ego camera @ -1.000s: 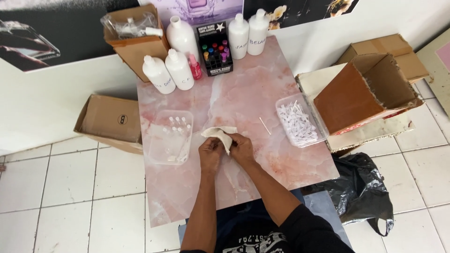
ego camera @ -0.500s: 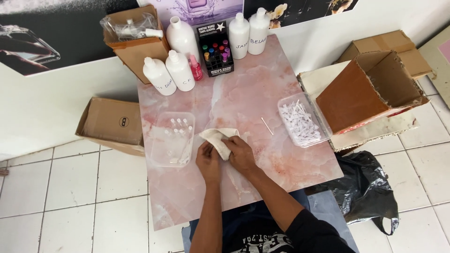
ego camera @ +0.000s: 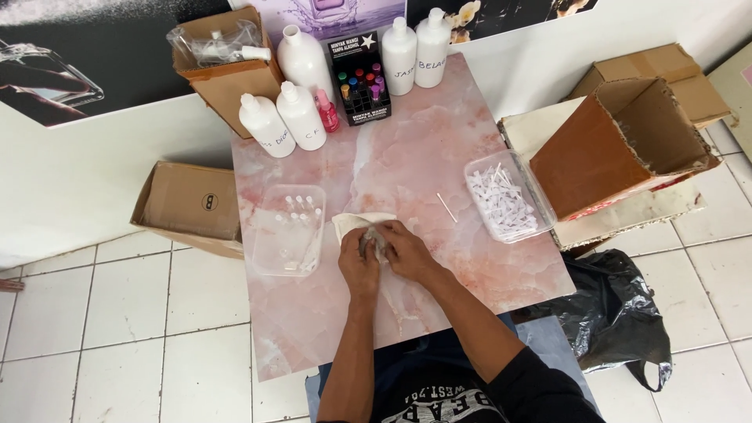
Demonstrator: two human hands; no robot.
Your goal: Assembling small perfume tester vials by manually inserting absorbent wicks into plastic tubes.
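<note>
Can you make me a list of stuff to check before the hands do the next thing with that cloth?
1. Both hands on the cream cloth: left hand and right hand meet on it. Ok.
2. What the cloth wraps: hidden between the hands. Cannot tell.
3. Clear plastic tray of small vials beside left hand, upright. Ok.
4. Clear tub of white sticks on the pink marble table. Ok.
5. Loose white stick lies outside the tub. Not ok.
</note>
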